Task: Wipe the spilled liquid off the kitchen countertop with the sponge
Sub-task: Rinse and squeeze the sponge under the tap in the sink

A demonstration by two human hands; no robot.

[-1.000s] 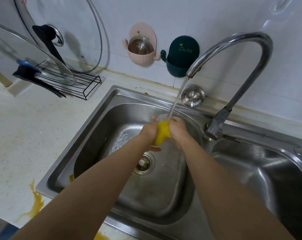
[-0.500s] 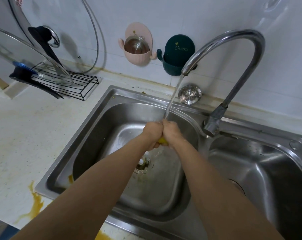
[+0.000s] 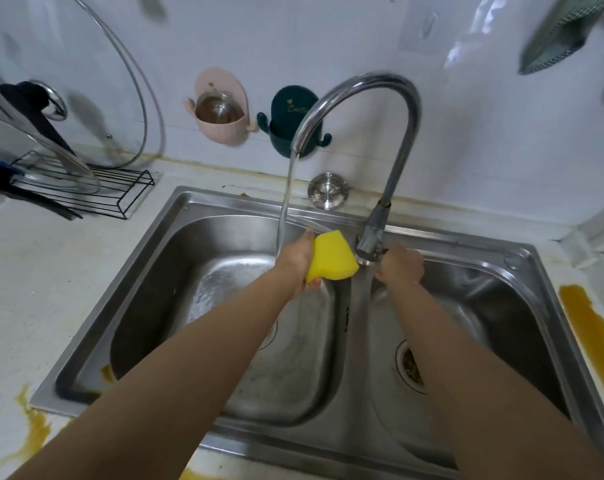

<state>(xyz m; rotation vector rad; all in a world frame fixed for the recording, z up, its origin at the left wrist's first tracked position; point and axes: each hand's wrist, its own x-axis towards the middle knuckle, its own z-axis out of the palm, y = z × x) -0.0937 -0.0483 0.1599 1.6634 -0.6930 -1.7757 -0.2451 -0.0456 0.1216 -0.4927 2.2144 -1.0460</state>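
Observation:
My left hand (image 3: 298, 259) holds the yellow sponge (image 3: 331, 260) above the left basin of the steel double sink (image 3: 176, 216), just right of the running water stream (image 3: 285, 209). My right hand (image 3: 400, 265) is closed on the tap's handle at the base of the curved faucet (image 3: 380, 216). Orange-yellow spilled liquid lies on the white countertop: a long streak (image 3: 584, 327) right of the sink and smears (image 3: 34, 431) at the sink's front left corner.
A black wire rack (image 3: 120, 192) with glass pot lids (image 3: 51, 157) stands at the back left. Pink (image 3: 221, 109) and dark green (image 3: 290, 129) holders hang on the wall. A round steel cap (image 3: 328, 190) sits behind the sink. A cloth (image 3: 556, 39) hangs upper right.
Both hands were squeezing the sponge together under the water. My right hand has let go and moved right onto the tap handle; my left hand keeps the sponge, now beside the stream.

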